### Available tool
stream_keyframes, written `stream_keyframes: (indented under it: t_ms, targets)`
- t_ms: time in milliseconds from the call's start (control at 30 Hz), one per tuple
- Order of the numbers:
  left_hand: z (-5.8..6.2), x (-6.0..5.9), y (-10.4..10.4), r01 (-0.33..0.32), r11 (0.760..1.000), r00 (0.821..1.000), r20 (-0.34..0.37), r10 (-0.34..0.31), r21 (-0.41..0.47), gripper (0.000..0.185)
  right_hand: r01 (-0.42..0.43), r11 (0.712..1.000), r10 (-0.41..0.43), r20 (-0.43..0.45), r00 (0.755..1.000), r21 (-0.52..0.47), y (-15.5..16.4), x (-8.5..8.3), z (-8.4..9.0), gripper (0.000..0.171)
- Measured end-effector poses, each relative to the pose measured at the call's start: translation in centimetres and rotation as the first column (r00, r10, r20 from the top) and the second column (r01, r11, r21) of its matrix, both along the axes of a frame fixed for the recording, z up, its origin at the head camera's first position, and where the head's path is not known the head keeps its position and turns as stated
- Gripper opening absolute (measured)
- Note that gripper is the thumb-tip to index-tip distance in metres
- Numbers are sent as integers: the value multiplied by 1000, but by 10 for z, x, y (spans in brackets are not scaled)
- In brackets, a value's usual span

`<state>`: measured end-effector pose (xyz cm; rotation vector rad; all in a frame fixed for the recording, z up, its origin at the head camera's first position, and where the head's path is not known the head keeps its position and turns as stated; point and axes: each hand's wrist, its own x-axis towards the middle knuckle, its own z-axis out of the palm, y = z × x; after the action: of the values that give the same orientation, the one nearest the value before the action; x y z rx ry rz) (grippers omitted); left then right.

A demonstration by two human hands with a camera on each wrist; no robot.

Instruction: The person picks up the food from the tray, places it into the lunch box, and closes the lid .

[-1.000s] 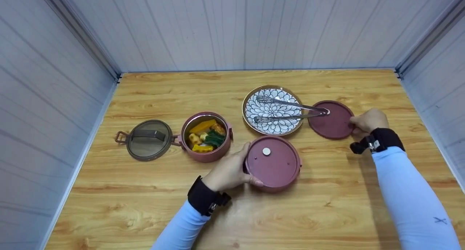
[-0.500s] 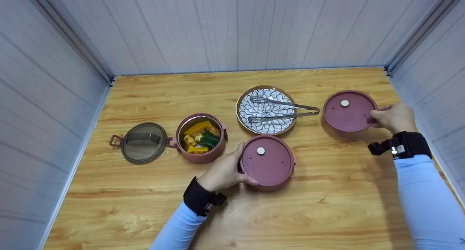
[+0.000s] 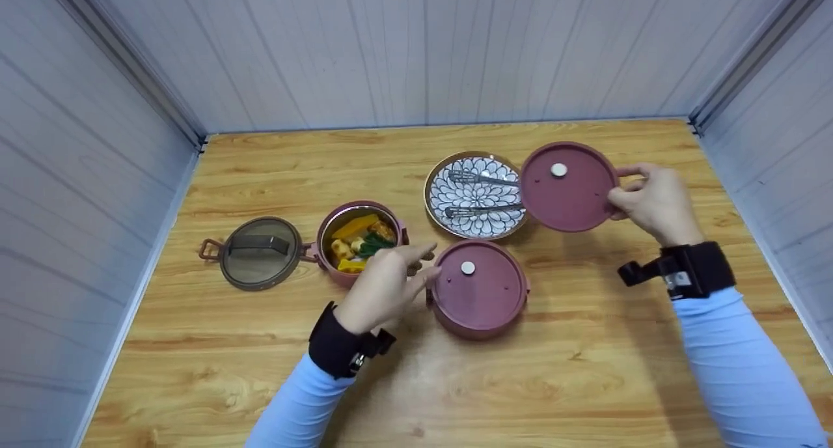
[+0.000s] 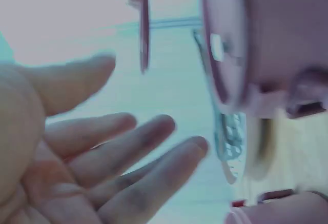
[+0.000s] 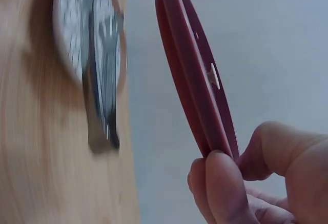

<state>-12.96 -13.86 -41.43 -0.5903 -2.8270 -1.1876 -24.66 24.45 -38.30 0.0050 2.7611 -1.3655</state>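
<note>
Maroon lid hangs in the air above the worktop, tilted up over the right edge of the patterned plate where the tongs lie, pinched at its right rim by the right hand. The left hand, fingers spread and holding nothing, floats just left of the lidded maroon pot, in front of the open pot of vegetables.

The lid in my right hand hides the tongs' handle end and the plate's right edge.
</note>
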Motion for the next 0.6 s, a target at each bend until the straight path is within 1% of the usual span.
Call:
stream_keyframes:
  t_ms: [67, 167, 233, 367, 400, 467, 533, 600]
  targets:
    - [6, -4, -1, -27, 999, 1000, -7, 27, 33, 39, -33, 999, 33, -22, 999, -8, -18, 4, 2, 48]
    - [11, -13, -3, -70, 995, 998, 12, 69, 76, 37, -82, 996, 81, -51, 995, -26, -46, 8, 4, 48]
    - [13, -18, -5, -94, 989, 995, 44, 90, 110, 39, -122, 992, 120, -61, 991, -38, -66, 11, 6, 47]
    - [13, -25, -14, -130, 969, 989, 99, 111, 212, 44, -209, 976, 208, -31, 978, -52, -103, 16, 7, 48]
    - [14, -26, -17, -140, 963, 988, 95, 121, 230, 45, -229, 972, 228, -28, 973, -45, -111, 17, 7, 48]
    - [14, -27, -23, -158, 955, 987, 60, 147, 253, 45, -262, 964, 262, -18, 965, -34, -126, 19, 9, 48]
    - [16, -27, -30, -179, 951, 984, 21, 179, 253, 45, -291, 956, 291, -32, 956, -16, -139, 19, 11, 48]
    - [18, -27, -38, -202, 950, 978, 1, 207, 239, 46, -311, 950, 311, -49, 949, -4, -150, 19, 15, 48]
